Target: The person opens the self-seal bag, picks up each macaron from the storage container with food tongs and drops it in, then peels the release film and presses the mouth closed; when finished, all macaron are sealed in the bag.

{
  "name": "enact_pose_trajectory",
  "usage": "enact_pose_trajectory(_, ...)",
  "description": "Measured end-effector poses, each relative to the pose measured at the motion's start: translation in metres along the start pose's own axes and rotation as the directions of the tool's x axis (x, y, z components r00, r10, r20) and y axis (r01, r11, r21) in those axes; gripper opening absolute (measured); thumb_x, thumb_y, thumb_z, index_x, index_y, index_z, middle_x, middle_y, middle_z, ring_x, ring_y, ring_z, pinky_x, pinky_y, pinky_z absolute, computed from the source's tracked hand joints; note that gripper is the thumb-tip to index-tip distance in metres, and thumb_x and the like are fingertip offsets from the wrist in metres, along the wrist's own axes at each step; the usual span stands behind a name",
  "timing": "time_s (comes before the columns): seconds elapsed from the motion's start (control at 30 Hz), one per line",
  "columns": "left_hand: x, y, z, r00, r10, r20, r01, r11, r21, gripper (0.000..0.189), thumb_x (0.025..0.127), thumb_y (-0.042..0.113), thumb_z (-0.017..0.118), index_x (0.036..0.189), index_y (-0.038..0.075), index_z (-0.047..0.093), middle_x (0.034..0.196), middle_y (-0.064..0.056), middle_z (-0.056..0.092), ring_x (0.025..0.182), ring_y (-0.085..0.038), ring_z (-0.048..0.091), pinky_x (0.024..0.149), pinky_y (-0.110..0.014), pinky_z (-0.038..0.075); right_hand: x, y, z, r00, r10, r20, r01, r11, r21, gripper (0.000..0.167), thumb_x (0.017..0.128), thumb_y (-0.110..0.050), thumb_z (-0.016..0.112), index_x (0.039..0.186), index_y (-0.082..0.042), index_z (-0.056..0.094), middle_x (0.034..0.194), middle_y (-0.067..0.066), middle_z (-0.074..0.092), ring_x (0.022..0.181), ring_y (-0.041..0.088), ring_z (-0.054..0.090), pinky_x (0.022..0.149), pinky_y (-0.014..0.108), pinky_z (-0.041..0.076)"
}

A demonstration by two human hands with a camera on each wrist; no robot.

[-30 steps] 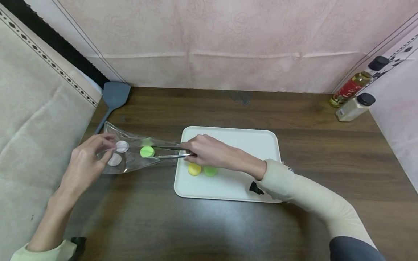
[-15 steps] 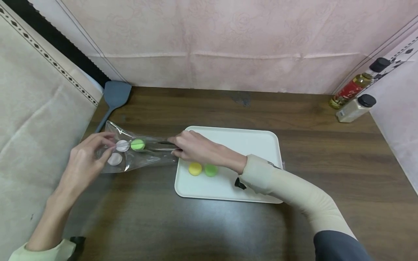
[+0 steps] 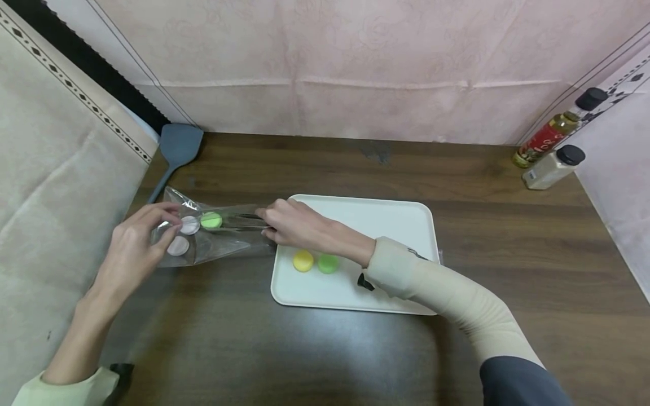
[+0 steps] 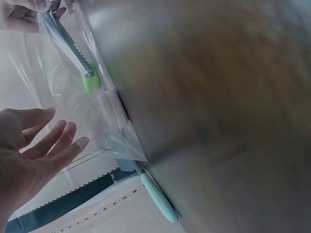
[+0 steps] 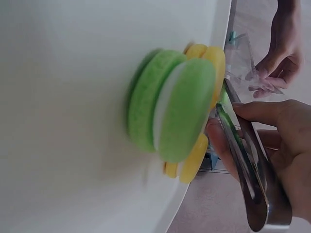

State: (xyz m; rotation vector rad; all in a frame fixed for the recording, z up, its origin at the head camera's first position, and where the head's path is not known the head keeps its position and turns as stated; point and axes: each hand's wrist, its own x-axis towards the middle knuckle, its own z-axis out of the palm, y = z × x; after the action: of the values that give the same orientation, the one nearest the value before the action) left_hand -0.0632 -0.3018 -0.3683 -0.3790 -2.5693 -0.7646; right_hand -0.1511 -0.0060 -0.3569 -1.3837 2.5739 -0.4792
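Note:
My left hand [image 3: 134, 242] pinches the upper side of a clear plastic bag [image 3: 218, 251] at the left. Two white macarons [image 3: 178, 246] lie inside it near those fingers. With my right hand [image 3: 299, 225] I grip metal tongs [image 5: 257, 194], whose tips reach into the bag. At the tips is a green macaron [image 3: 211, 220], beside the white ones; the left wrist view shows the tongs against it [image 4: 91, 80]. On the white tray [image 3: 386, 220] sit a green macaron [image 5: 187, 111] and two yellow ones [image 5: 194, 162], one hidden from the head view by my right hand.
A grey-blue spatula [image 3: 180, 146] lies behind the bag at the left. An oil bottle [image 3: 543, 141] with a red label and a black-capped jar [image 3: 548, 170] stand at the back right. Pale cloth [image 3: 355, 67] hangs along the table's back edge.
My right hand has moved left, pushing the tongs and green macaron deeper into the bag, up beside the white macarons. The left hand has stayed almost still.

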Motion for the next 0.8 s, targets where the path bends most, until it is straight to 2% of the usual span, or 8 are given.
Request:
enact_pose_trajectory(0.13, 0.002, 0.001, 0.0, 1.0, 0.009, -0.012, -0.009, 1.0, 0.0, 0.018, 0.088, -0.021, 0.077, 0.094, -0.004, 0.074, 0.122, -0.024, 0.076, 0.11, -0.041, 0.068, 0.101, 0.004, 0.026, 0.001, -0.002, -0.002, 1.0, 0.008, 0.018, -0.008, 1.0, 0.003, 0.015, 0.109, -0.011, 0.067, 0.119, -0.001, 0.074, 0.076, -0.001, 0.053, 0.062, 0.008, 0.046, 0.055, 0.021, 0.036)
enact_pose_trajectory(0.23, 0.002, 0.001, -0.001, 1.0, 0.013, -0.015, -0.013, 1.0, 0.003, 0.018, 0.087, -0.021, 0.077, 0.094, -0.004, 0.074, 0.12, -0.025, 0.076, 0.109, -0.041, 0.068, 0.101, 0.004, 0.027, -0.001, -0.002, -0.005, 0.999, 0.008, 0.032, -0.009, 1.0, 0.019, 0.018, 0.109, -0.012, 0.069, 0.121, 0.0, 0.074, 0.076, -0.001, 0.052, 0.063, 0.007, 0.046, 0.056, 0.02, 0.036)
enact_pose_trajectory(0.4, 0.002, 0.001, -0.001, 1.0, 0.01, -0.012, -0.01, 1.0, 0.008, 0.018, 0.088, -0.02, 0.078, 0.094, -0.004, 0.074, 0.12, -0.024, 0.076, 0.111, -0.041, 0.07, 0.1, 0.005, 0.026, -0.015, 0.001, -0.016, 1.0, -0.011, 0.018, 0.011, 1.0, -0.01, 0.031, 0.106, -0.013, 0.072, 0.133, 0.003, 0.072, 0.092, 0.006, 0.073, 0.071, 0.008, 0.054, 0.067, 0.024, 0.05)
enact_pose_trajectory(0.47, 0.001, 0.001, 0.0, 1.0, 0.006, -0.009, -0.006, 1.0, 0.004, 0.017, 0.088, -0.02, 0.077, 0.094, -0.004, 0.074, 0.121, -0.024, 0.076, 0.112, -0.042, 0.07, 0.1, 0.005, 0.026, -0.027, 0.002, -0.021, 1.0, -0.011, -0.009, 0.011, 0.999, -0.04, 0.034, 0.105, -0.012, 0.073, 0.136, 0.003, 0.071, 0.101, 0.009, 0.078, 0.075, 0.01, 0.058, 0.073, 0.028, 0.055)
enact_pose_trajectory(0.6, 0.0, 0.001, 0.0, 1.0, -0.003, -0.007, 0.003, 1.0, -0.003, 0.018, 0.088, -0.021, 0.076, 0.094, -0.004, 0.074, 0.122, -0.024, 0.076, 0.113, -0.043, 0.071, 0.1, 0.005, 0.026, -0.059, 0.006, -0.033, 0.997, -0.008, -0.075, 0.003, 0.998, -0.064, 0.027, 0.103, -0.012, 0.075, 0.127, 0.0, 0.072, 0.101, 0.01, 0.076, 0.076, 0.015, 0.064, 0.073, 0.033, 0.059)
enact_pose_trajectory(0.7, 0.0, 0.001, 0.0, 1.0, -0.004, -0.011, 0.004, 1.0, -0.004, 0.018, 0.088, -0.021, 0.076, 0.094, -0.004, 0.074, 0.121, -0.023, 0.076, 0.112, -0.043, 0.07, 0.1, 0.005, 0.026, -0.089, 0.009, -0.04, 0.992, -0.001, -0.122, -0.003, 0.999, -0.033, 0.028, 0.101, -0.011, 0.079, 0.126, 0.0, 0.072, 0.102, 0.011, 0.076, 0.078, 0.016, 0.07, 0.072, 0.033, 0.06)
enact_pose_trajectory(0.8, 0.001, 0.001, -0.001, 1.0, 0.001, -0.017, -0.001, 1.0, -0.001, 0.018, 0.088, -0.021, 0.076, 0.094, -0.004, 0.074, 0.121, -0.023, 0.076, 0.112, -0.042, 0.07, 0.1, 0.005, 0.026, -0.119, 0.013, -0.045, 0.985, 0.033, -0.169, -0.028, 0.999, 0.028, 0.038, 0.098, -0.011, 0.082, 0.133, 0.001, 0.071, 0.107, 0.012, 0.078, 0.084, 0.017, 0.075, 0.075, 0.032, 0.062)
